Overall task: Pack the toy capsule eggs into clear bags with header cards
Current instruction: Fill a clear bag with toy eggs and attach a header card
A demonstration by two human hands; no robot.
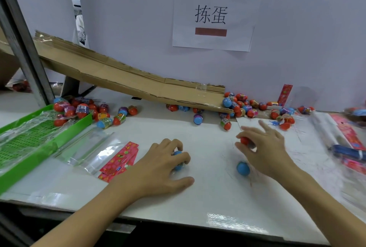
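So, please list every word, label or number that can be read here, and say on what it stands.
"拣蛋": on the white paper sign taped to the wall.
Egg wrappers: printed labels, too small and blurred to read.
Red header cards: printed patterns, no legible text.
The two brown bars on the sign hide any other text.

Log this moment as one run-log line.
left hand: grips blue egg | right hand: pinches red egg | bags: unfilled
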